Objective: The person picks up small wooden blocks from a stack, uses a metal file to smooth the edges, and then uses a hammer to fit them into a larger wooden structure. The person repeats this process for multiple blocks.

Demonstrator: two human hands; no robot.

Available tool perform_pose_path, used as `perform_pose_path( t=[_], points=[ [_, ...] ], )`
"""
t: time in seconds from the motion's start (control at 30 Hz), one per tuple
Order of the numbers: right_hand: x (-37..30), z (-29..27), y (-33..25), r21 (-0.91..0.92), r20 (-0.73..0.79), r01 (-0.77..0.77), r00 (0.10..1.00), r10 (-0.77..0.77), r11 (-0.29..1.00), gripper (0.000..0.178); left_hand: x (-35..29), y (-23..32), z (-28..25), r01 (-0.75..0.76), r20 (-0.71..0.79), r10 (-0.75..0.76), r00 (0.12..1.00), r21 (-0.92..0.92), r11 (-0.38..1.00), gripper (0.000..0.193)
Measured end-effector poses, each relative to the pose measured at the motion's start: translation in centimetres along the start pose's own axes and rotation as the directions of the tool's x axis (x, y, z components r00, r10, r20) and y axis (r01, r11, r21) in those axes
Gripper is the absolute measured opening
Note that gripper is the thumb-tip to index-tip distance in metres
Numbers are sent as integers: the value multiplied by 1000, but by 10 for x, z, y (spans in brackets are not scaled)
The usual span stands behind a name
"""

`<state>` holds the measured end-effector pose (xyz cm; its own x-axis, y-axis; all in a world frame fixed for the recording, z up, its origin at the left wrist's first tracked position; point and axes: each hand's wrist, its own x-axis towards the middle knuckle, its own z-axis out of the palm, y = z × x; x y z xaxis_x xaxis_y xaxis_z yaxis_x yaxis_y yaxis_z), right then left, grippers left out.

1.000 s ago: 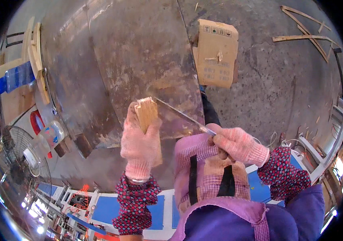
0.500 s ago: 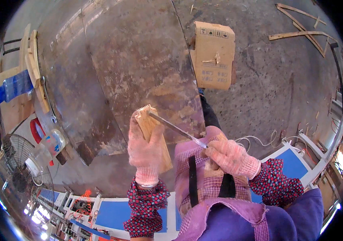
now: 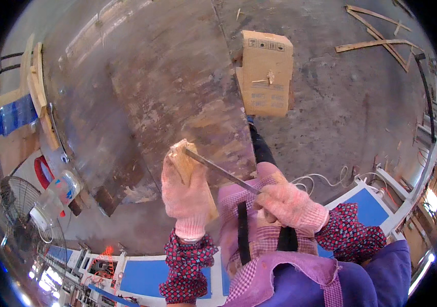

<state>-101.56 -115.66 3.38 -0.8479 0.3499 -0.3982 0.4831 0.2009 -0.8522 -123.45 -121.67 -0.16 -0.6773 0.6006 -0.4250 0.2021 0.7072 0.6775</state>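
Observation:
My left hand (image 3: 180,197), in a pink knit glove, is closed around a short wooden board (image 3: 181,159). The board's toothed upper end sticks out past the fingers, and its lower edge shows beside the wrist. In my gloved right hand (image 3: 294,205) is a long, narrow, flat metal tool, like a file (image 3: 221,172); my fingers hide its near end. Its far tip rests at the board's toothed end, and the shaft slants down to the right. Both hands are above my lap, near the front edge of a worn, stained table (image 3: 177,82).
A cardboard piece (image 3: 267,94) with wood scraps lies right of the table. Wooden strips (image 3: 377,43) are on the floor at far right. To the left are wood pieces (image 3: 37,87), a blue-tinted bottle (image 3: 16,115), a clear plastic jug (image 3: 57,194) and a wire-caged fan (image 3: 19,202).
The left glove has turned slightly with the board, so the toothed end looks narrower now. The tool's tip has shifted a little left and down. The whole view has tilted slightly.

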Motion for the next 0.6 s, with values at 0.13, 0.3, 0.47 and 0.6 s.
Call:
perform_pose_path(
  t=[0.13, 0.3, 0.47, 0.6],
  points=[
    [-5, 19, 6, -12, -83, -44, 996, 43, 999, 15, 0, 4, 20, -93, 28, 108, 994, -330, 940, 57],
    [5, 27, -9, 348, 87, -375, 926, 368, 859, 26, -3, -56, 24, -377, -38, 426, 904, 399, 836, 51],
    [19, 45, -16, -81, -166, -158, 976, 143, 984, 17, -3, -18, 13, -204, -18, 215, 976, 242, 949, 58],
    [26, 61, -17, -10, -334, -162, 931, 149, 987, 18, -2, -19, 15, -177, -2, 190, 982, 343, 922, 58]
  ],
)
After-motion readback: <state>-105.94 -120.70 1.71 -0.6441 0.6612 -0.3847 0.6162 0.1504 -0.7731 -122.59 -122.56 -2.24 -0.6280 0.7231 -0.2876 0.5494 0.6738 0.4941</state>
